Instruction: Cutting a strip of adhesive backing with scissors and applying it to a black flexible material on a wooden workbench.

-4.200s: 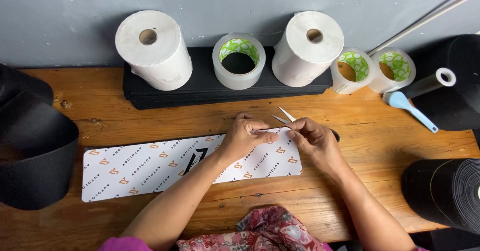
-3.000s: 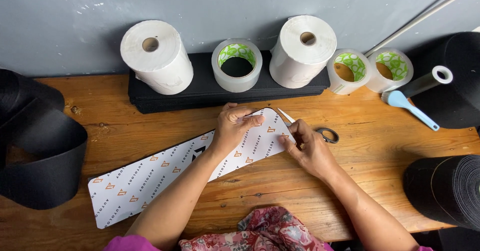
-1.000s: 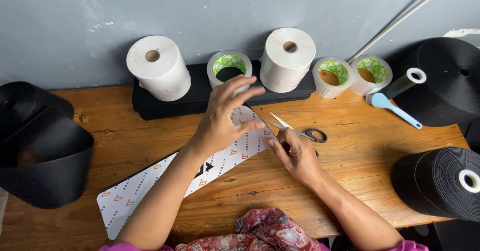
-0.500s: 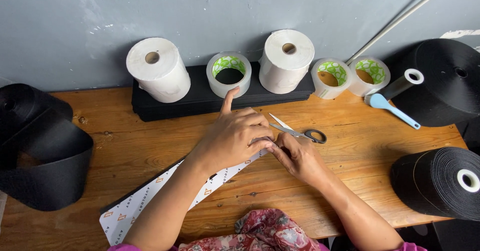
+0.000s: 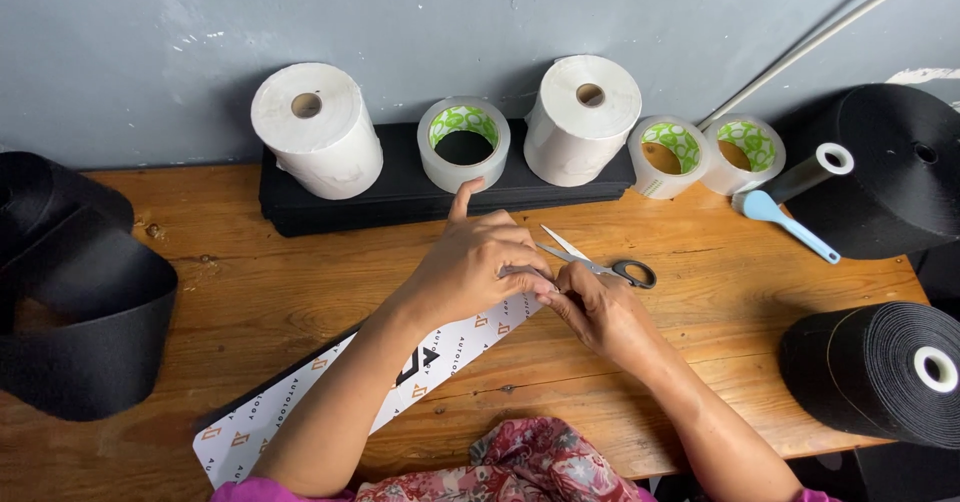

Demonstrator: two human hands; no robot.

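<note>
A long white printed strip with orange marks lies slantwise on the wooden table. My left hand rests on its upper end, index finger pointing up, the other fingers pinching the strip's edge. My right hand meets it there, fingertips pinched on the same end of the strip. A pair of scissors with black handles lies just behind my hands on the table.
Two white paper rolls and a tape roll sit on a black block by the grey wall. Two more tape rolls, a blue tool and black webbing rolls flank the table.
The strip has swung from lying flat across the table to slanting down-left. My left hand rose, spread its fingers, then came back down onto the strip's end beside my right hand.
</note>
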